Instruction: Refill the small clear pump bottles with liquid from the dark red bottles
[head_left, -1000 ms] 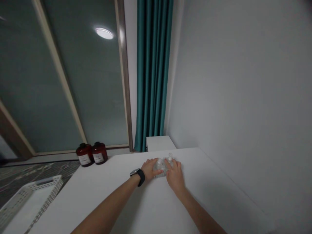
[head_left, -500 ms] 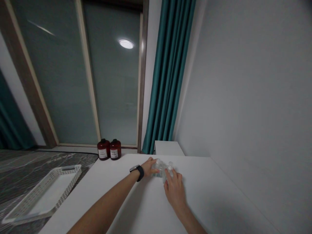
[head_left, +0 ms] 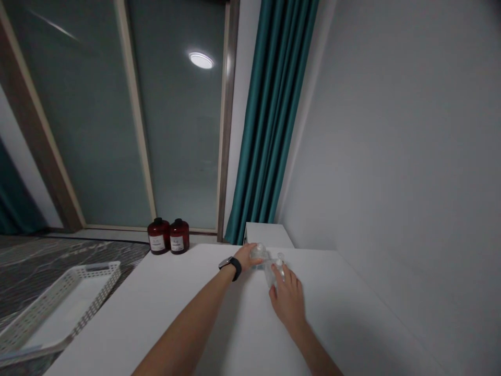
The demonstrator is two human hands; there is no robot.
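My left hand (head_left: 246, 257), with a dark watch on the wrist, curls round a small clear bottle (head_left: 258, 251) near the far side of the white tabletop (head_left: 242, 324). Just to the right and nearer to me, another clear bottle (head_left: 271, 274) with a rounded top is gripped by my right hand (head_left: 288, 300). Its thumb and fingers lie along that bottle's near and right sides. Both bottles are see-through and partly hidden by the fingers, so their exact shape is hard to make out.
Two dark red jars (head_left: 179, 237) with white labels stand at the table's far left corner. Beyond the left edge sits a white perforated basket (head_left: 96, 292) on a grey patterned surface. A white cabinet (head_left: 268, 234), a teal curtain (head_left: 270, 120) and a wall border the table.
My left hand has moved a little to the right and away from me with its bottle. The right hand has shifted slightly right, and the view has turned slightly.
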